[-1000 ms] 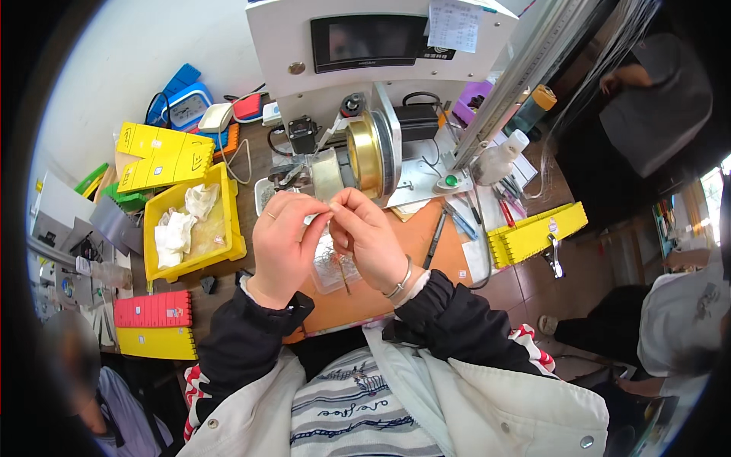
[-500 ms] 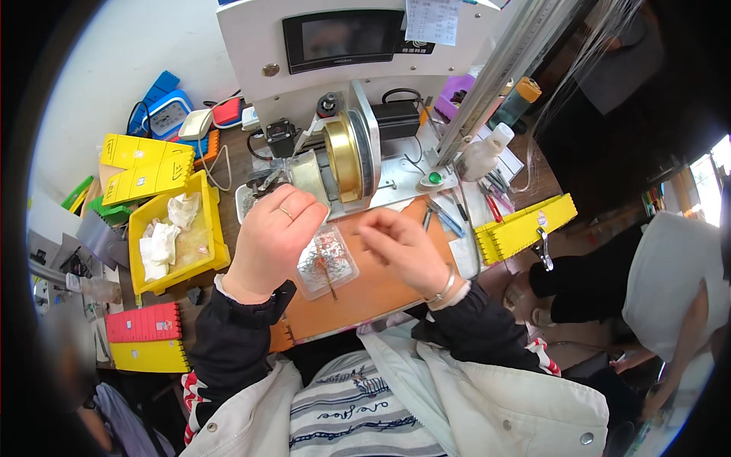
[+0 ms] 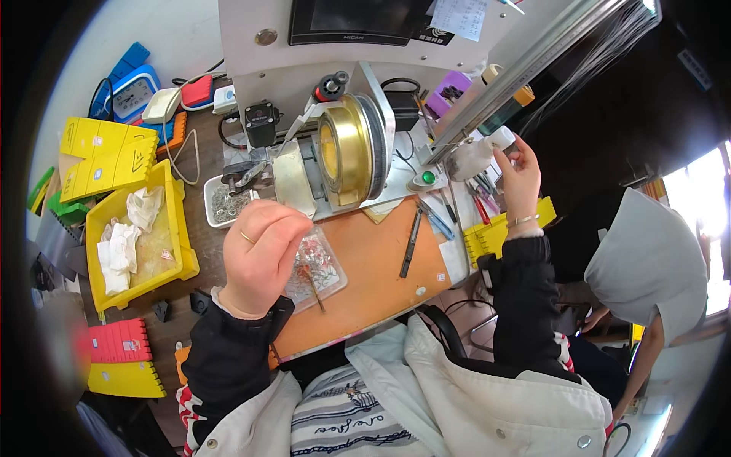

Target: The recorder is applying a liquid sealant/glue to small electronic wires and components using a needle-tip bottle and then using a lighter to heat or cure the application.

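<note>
My left hand (image 3: 263,255) is closed in a pinch above the front of the bench; whatever is between the fingertips is hidden or too fine to see. Beneath and beside it lies a clear shallow tray (image 3: 332,283) with small wire-like pieces and a thin brown stick (image 3: 311,286). Out to the right, my right hand (image 3: 521,186) is raised with fingers curled toward the thumb. Its fingertips are beside the white cap of a translucent bottle (image 3: 470,158); I cannot make out anything in them. Behind my left hand stands a machine with a brass-coloured wheel (image 3: 340,156).
An orange-brown mat (image 3: 373,259) covers the bench front, with a dark pen-like tool (image 3: 411,242) on it. A small white dish of metal bits (image 3: 228,207) sits by the machine. Left is a yellow bin (image 3: 185,263). A metal rail (image 3: 525,72) slants up right, near thin strands. Another person (image 3: 647,259) is at right.
My right hand has moved right and away from me, from near the left hand to beside the bottle. My left hand stays pinched near the tray. The whole view has shifted.
</note>
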`<control>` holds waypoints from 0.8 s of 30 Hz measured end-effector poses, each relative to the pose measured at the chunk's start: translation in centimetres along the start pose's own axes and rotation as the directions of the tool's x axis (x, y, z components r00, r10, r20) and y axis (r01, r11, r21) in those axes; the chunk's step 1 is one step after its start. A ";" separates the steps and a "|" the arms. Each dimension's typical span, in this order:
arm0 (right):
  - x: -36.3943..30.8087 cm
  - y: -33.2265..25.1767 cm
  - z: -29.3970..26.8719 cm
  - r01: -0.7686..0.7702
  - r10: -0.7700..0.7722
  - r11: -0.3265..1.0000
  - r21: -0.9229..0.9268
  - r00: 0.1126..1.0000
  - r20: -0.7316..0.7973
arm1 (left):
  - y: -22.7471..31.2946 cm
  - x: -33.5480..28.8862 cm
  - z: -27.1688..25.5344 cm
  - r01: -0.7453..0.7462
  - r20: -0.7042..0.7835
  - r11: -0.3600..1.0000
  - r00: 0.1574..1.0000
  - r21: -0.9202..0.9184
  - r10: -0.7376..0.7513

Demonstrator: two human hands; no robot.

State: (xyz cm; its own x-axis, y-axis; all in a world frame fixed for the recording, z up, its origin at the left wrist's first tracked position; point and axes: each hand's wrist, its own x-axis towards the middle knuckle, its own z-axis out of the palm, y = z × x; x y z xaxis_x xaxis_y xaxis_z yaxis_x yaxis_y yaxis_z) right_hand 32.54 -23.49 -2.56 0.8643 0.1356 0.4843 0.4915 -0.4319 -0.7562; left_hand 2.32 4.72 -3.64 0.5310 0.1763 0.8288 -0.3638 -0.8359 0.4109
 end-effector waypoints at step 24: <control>-14.3 -11.4 10.9 0.171 -0.246 0.363 0.916 0.966 -0.083 | -0.3 -1.7 0.3 0.240 0.026 0.955 0.971 -0.172 -0.240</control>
State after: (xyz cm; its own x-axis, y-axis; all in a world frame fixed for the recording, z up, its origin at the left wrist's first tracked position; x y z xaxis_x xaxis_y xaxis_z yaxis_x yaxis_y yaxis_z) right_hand 15.72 -10.77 -5.64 0.7048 0.1637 0.6902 0.4240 0.6829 -0.5949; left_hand 1.77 4.52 -5.26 0.6221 0.3582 0.6962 -0.3518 -0.6665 0.6572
